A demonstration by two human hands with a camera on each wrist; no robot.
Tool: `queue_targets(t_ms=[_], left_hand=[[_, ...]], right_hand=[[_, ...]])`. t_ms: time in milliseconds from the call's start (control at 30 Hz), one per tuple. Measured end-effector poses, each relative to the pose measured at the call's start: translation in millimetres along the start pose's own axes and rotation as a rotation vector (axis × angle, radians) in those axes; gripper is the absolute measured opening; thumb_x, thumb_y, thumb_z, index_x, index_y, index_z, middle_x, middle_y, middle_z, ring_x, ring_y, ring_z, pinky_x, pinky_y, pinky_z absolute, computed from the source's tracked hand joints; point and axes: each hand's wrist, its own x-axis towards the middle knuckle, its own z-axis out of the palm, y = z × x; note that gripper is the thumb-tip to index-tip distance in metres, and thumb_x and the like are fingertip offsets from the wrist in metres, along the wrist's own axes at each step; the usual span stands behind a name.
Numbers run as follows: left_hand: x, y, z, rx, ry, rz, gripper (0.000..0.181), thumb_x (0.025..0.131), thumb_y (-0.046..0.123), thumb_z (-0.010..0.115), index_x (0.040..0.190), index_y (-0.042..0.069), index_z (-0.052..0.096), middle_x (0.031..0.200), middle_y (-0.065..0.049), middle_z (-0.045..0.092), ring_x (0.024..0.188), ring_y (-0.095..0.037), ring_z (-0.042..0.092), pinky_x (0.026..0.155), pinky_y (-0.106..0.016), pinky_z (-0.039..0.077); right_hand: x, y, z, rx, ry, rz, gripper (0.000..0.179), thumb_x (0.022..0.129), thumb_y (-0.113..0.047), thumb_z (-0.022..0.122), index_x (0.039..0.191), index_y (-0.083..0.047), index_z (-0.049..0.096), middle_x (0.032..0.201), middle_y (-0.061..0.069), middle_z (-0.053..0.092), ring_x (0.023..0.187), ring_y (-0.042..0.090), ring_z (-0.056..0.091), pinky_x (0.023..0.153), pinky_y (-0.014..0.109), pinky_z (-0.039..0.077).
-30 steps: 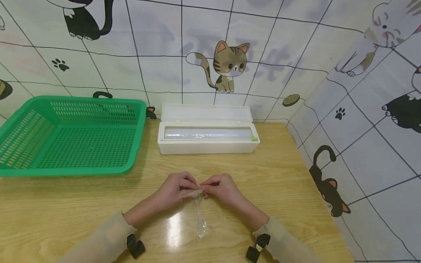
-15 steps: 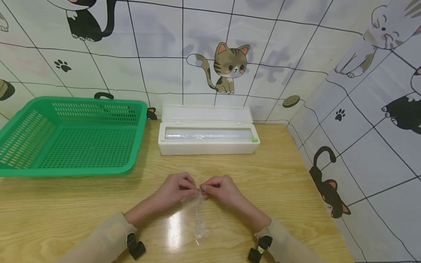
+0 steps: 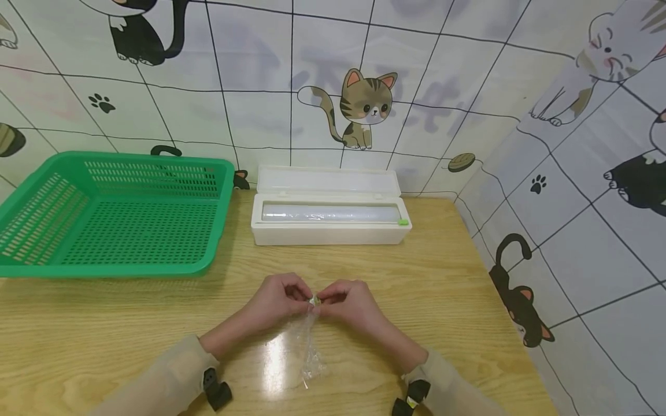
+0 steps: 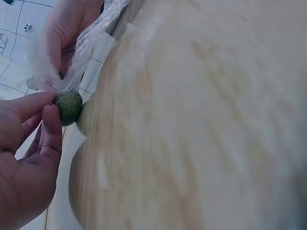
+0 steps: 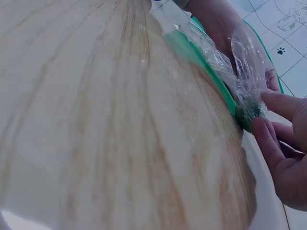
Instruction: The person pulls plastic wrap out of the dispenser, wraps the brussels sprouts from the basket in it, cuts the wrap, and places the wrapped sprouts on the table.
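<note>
In the head view my left hand (image 3: 281,297) and right hand (image 3: 354,303) meet over the table, fingertips close together. Between them they pinch a small round green fruit (image 4: 68,108), lime-like, wrapped in cling film (image 3: 310,355). The gathered film trails from the fruit towards my body in a crumpled tail. The fruit's green skin shows plainly in the left wrist view, pinched by the left thumb and finger. Through clear film (image 5: 249,62) in the right wrist view, the right thumb and finger touch its side. From the head, fingers hide most of the fruit.
A white cling film box (image 3: 333,236) with its lid raised stands beyond my hands, a film roll (image 3: 333,212) inside. To its left is a green plastic basket (image 3: 140,270). The wooden table (image 3: 426,277) ends at cat-patterned walls behind and to the right.
The fingers have shifted around the wrapped fruit, and a bit of it now shows between them. The film bunched by the left fingers has dropped, and its tail swings slightly left.
</note>
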Motion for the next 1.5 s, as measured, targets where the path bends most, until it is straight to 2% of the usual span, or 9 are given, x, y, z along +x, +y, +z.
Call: queue_targets(t_ms=[233, 433, 533, 667, 867, 967, 1133, 1267, 1500], left_hand=[[1.2, 1.6, -2.2, -0.029, 0.001, -0.020, 0.013, 0.083, 0.005, 0.084, 0.094, 0.004, 0.077, 0.083, -0.001, 0.071, 0.076, -0.016, 0.066, 0.065, -0.023, 0.055], [2.7, 3.8, -3.5, -0.014, -0.020, -0.035, 0.027, 0.081, 0.009, 0.087, 0.104, -0.001, 0.075, 0.084, -0.003, 0.071, 0.078, -0.017, 0.066, 0.067, -0.024, 0.057], [3.5, 5.2, -4.6, 0.017, -0.043, -0.052, 0.031, 0.078, 0.013, 0.089, 0.104, 0.000, 0.075, 0.081, -0.001, 0.071, 0.076, -0.015, 0.066, 0.066, -0.024, 0.055], [4.4, 5.3, -5.3, 0.041, -0.072, -0.053, 0.034, 0.077, 0.013, 0.091, 0.104, 0.001, 0.075, 0.078, 0.000, 0.069, 0.074, -0.014, 0.064, 0.065, -0.024, 0.055], [3.6, 2.6, -3.3, 0.055, -0.084, -0.022, 0.030, 0.080, 0.004, 0.086, 0.107, -0.003, 0.075, 0.082, -0.001, 0.068, 0.075, -0.013, 0.063, 0.064, -0.023, 0.055], [3.9, 3.3, -2.3, 0.082, -0.063, 0.014, 0.031, 0.082, 0.001, 0.082, 0.111, -0.005, 0.074, 0.084, -0.001, 0.068, 0.075, -0.012, 0.063, 0.066, -0.025, 0.056], [9.1, 5.8, -2.2, 0.105, -0.025, 0.036, 0.032, 0.082, -0.003, 0.080, 0.112, -0.005, 0.073, 0.082, -0.001, 0.068, 0.074, -0.014, 0.064, 0.067, -0.026, 0.057], [13.0, 4.0, -4.5, 0.114, -0.059, 0.053, 0.034, 0.077, -0.004, 0.084, 0.109, -0.006, 0.072, 0.083, -0.003, 0.068, 0.074, -0.013, 0.064, 0.066, -0.025, 0.058], [15.6, 0.0, -5.8, 0.167, -0.106, 0.102, 0.041, 0.074, -0.005, 0.087, 0.112, -0.006, 0.071, 0.085, -0.001, 0.066, 0.073, -0.010, 0.064, 0.067, -0.026, 0.058]], right_hand=[[-0.6, -1, 3, 0.018, -0.002, 0.001, 0.025, 0.076, -0.001, 0.089, 0.098, 0.000, 0.077, 0.084, 0.002, 0.072, 0.075, 0.013, 0.070, 0.068, 0.024, 0.060], [-0.8, -1, 4, -0.054, 0.014, -0.079, 0.022, 0.077, -0.004, 0.090, 0.095, -0.003, 0.077, 0.084, 0.000, 0.071, 0.074, 0.012, 0.068, 0.067, 0.025, 0.060], [-1.0, -2, 4, -0.112, 0.023, -0.120, 0.020, 0.078, -0.009, 0.090, 0.094, -0.006, 0.078, 0.083, -0.002, 0.071, 0.073, 0.011, 0.067, 0.066, 0.026, 0.060], [-1.9, -2, 2, -0.129, 0.008, -0.155, 0.021, 0.080, -0.012, 0.090, 0.097, -0.005, 0.079, 0.086, -0.001, 0.074, 0.074, 0.010, 0.068, 0.067, 0.027, 0.060], [-4.4, 2, -1, -0.107, -0.011, -0.192, 0.024, 0.081, -0.007, 0.088, 0.103, -0.002, 0.079, 0.091, 0.004, 0.076, 0.078, 0.011, 0.070, 0.071, 0.027, 0.061], [-3.8, 1, -1, -0.117, 0.012, -0.187, 0.026, 0.082, -0.008, 0.088, 0.105, -0.003, 0.078, 0.091, 0.003, 0.075, 0.079, 0.012, 0.070, 0.071, 0.026, 0.061], [1.2, 0, 1, -0.114, 0.053, -0.161, 0.026, 0.082, -0.009, 0.088, 0.105, -0.003, 0.077, 0.089, 0.002, 0.073, 0.079, 0.013, 0.069, 0.071, 0.027, 0.061], [2.6, 0, 2, -0.139, 0.053, -0.160, 0.026, 0.080, -0.007, 0.089, 0.102, -0.002, 0.075, 0.089, 0.002, 0.073, 0.077, 0.012, 0.069, 0.070, 0.026, 0.060], [2.6, 2, 3, -0.193, 0.042, -0.226, 0.026, 0.079, -0.003, 0.088, 0.099, -0.001, 0.073, 0.087, 0.003, 0.072, 0.076, 0.011, 0.068, 0.069, 0.025, 0.060]])
